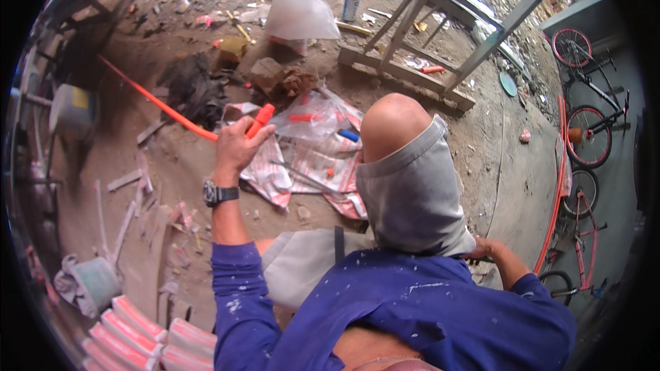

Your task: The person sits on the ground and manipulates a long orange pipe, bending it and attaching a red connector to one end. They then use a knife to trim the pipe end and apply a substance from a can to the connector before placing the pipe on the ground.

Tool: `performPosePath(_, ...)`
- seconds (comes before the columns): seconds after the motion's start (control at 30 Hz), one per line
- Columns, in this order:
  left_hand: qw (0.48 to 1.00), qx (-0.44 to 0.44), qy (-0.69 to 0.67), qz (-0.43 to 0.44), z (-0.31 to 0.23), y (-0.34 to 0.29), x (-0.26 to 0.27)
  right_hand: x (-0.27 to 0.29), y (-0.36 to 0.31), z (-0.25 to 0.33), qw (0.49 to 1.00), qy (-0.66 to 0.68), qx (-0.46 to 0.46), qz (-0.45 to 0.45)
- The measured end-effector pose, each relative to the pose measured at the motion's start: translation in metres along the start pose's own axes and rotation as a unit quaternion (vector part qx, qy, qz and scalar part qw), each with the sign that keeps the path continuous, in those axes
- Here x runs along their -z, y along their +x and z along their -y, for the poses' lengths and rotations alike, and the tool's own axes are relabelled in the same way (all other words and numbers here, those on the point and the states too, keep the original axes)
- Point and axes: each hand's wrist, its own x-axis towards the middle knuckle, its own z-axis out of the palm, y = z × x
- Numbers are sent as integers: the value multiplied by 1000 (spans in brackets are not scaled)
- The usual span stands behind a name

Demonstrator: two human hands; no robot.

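Note:
My left hand, with a dark watch at the wrist, is closed around a bright orange pipe. The pipe's long thin length runs off to the far left, and a short thick orange end sticks up past my thumb and fingers. Below and right of this hand lies a crumpled red-and-white sack. On the sack are a clear plastic bag with orange pieces, a blue object and a thin grey tool. My right hand rests by my right thigh, its fingers mostly hidden.
A blowtorch canister stands beside a whitish plastic bag at the back. Grey metal framework crosses the upper right. Bicycles and long orange pipes are at right. Stacked boxes and a bucket sit lower left.

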Motion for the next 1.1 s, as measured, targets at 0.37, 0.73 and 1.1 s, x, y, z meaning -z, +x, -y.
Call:
performPosePath(0.37,997,38,56,29,8,-14,14,18,12,75,992,124,5,22)
performPosePath(0.73,993,66,53,77,6,-1,2,36,21,65,986,-150,-76,-9)
performPosePath(1.1,992,62,56,98,7,5,-9,13,60,15,993,90,49,50)
